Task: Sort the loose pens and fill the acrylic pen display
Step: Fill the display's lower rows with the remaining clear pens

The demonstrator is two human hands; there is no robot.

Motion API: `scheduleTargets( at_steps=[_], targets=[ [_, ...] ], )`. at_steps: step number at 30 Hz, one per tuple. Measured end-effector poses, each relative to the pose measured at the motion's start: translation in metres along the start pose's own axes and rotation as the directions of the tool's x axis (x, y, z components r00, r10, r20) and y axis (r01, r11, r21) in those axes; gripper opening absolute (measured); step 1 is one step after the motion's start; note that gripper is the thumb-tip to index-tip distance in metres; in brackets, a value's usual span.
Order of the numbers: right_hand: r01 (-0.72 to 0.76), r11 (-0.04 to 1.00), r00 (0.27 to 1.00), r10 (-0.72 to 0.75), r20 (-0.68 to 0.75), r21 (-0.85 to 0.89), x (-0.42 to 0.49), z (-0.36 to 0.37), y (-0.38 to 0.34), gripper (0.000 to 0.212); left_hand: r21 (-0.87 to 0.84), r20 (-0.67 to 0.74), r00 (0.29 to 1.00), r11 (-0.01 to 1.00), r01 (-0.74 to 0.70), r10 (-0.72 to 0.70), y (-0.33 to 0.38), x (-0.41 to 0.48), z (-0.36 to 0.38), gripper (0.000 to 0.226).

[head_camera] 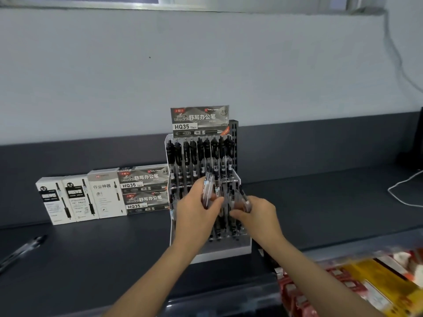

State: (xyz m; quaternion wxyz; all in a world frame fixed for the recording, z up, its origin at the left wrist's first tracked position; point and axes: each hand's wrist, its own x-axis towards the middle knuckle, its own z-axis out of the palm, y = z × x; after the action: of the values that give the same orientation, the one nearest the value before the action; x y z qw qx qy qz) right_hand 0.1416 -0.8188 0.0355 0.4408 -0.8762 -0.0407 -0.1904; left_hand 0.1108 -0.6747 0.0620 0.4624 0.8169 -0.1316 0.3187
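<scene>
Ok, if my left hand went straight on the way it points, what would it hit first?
Most likely the acrylic pen display right behind it: your left hand, gripping a bundle of pens, points up and away at its middle tier. Depth is hard to judge from one view.
</scene>
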Motion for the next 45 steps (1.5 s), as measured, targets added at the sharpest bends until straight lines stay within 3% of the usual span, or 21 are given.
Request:
scheduleTargets(
  at_steps=[2, 5, 8, 12, 17, 22, 26, 32, 37, 45],
  targets=[
    [-0.003, 1.0, 1.0, 0.003, -0.019, -0.002, -0.001, -0.003, 0.0, 0.019, -0.015, 0.003, 1.0, 1.0, 0.016, -0.016, -0.002, -0.001, 0.004, 0.028],
    [-0.006, 0.998, 1.0, 0.008, -0.025, 0.057, -0.001, -0.009, -0.002, 0.015, 0.077, -0.009, 1.0, 0.997, -0.017, 0.018, 0.001, -0.001, 0.008, 0.015],
    [-0.004, 0.992, 0.999, 0.01, -0.046, 0.124, -0.001, -0.016, -0.008, 0.008, 0.109, -0.018, 1.0, 0.994, -0.019, 0.021, 0.001, -0.001, 0.013, 0.032],
    [0.034, 0.962, 0.997, -0.015, -0.075, 0.27, -0.001, -0.025, -0.02, 0.004, 0.117, -0.012, 1.0, 0.993, 0.029, -0.028, 0.0, -0.002, 0.016, 0.022],
    [0.033, 0.924, 0.998, -0.051, 0.036, 0.382, 0.006, -0.033, -0.039, 0.013, 0.089, -0.014, 0.998, 0.994, 0.062, -0.061, -0.003, 0.001, 0.02, 0.008],
    [0.088, 0.949, 0.99, -0.117, 0.08, 0.304, 0.014, -0.033, -0.047, 0.007, 0.122, -0.013, 0.998, 0.991, 0.056, -0.054, -0.004, 0.003, 0.022, 0.007],
    [0.112, 0.97, 0.99, -0.127, 0.06, 0.214, 0.021, -0.031, -0.044, 0.008, 0.09, -0.086, 0.995, 0.994, 0.056, -0.048, -0.01, 0.0, 0.015, 0.02],
    [0.141, 0.973, 0.988, -0.15, 0.037, 0.185, 0.026, -0.027, -0.047, 0.007, 0.076, -0.105, 0.993, 0.995, 0.07, -0.061, -0.028, -0.006, 0.007, 0.043],
    [0.14, 0.968, 0.99, -0.132, -0.052, 0.211, 0.032, -0.029, -0.049, 0.007, 0.08, -0.128, 0.991, 0.996, 0.05, -0.04, -0.029, -0.012, 0.007, 0.044],
    [0.141, 0.99, 0.986, -0.14, 0.094, 0.004, 0.027, -0.019, -0.042, 0.01, 0.086, -0.107, 0.994, 0.996, 0.012, -0.002, -0.038, -0.012, 0.012, 0.043]
  ],
)
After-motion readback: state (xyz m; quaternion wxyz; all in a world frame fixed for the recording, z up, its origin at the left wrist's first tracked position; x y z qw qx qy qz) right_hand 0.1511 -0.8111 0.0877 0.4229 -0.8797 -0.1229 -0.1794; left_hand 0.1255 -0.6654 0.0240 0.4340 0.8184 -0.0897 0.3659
